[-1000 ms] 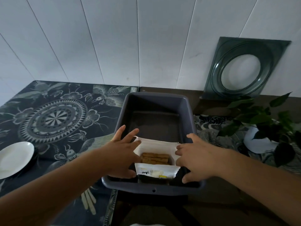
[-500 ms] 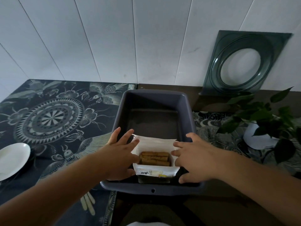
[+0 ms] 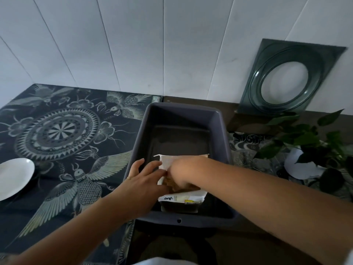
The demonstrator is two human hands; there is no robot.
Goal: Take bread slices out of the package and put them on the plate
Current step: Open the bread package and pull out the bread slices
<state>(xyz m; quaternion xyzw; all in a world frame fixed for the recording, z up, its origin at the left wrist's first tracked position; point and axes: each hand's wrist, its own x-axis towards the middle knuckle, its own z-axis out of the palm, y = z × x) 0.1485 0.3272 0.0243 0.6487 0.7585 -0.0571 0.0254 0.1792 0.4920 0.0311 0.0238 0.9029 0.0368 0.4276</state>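
A white bread package [image 3: 182,198] lies open at the near end of a dark grey tub [image 3: 181,115]. Brown bread slices [image 3: 172,185] show inside it, mostly covered. My right hand [image 3: 183,173] reaches into the package mouth, its fingers curled down around the slices. My left hand [image 3: 147,178] presses against the package's left side, fingers spread, steadying it. A white plate [image 3: 13,176] sits at the far left edge of the table, with nothing on the part I can see.
The tub stands between a dark patterned cloth [image 3: 63,142] on the left and a potted plant [image 3: 305,150] in a white pot on the right. A dark green square frame [image 3: 286,79] leans on the white panelled wall behind.
My right hand has moved from the package's right side into its opening, onto the bread. My left hand stays against the left side.
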